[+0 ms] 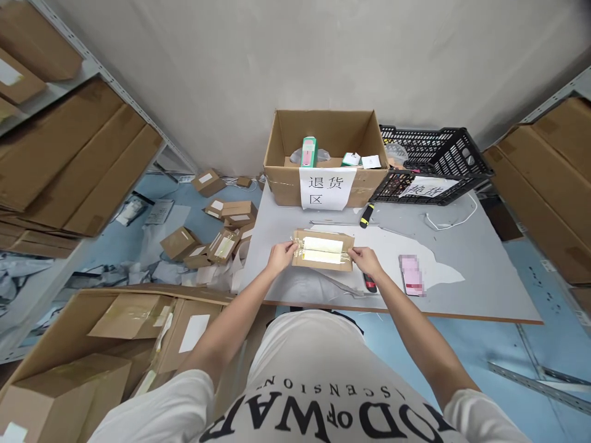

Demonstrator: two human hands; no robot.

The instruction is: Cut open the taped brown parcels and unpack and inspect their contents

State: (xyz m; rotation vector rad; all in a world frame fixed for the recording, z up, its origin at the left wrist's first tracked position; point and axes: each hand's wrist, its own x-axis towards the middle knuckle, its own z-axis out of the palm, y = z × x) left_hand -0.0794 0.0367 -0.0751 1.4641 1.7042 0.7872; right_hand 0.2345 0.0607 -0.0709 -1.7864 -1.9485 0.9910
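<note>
Both hands on one parcel at the near middle of the grey table (462, 271). Behind it sit the big open carton (323, 132) and the black crate (438, 160). The flat brown taped package (322, 250) lies flat; my left hand (280, 256) and right hand (365, 259) pinch its short ends, fingers closed on the edges. I'd judge even pressure at both ends keeps it square; the phone (412, 275) lies near.

Brown parcel (322, 250) with white label, grey table (471, 258), black crate (434, 161)

Blurred pink item (411, 274) on table; crate's paper label (427, 187) partly hidden.
</note>
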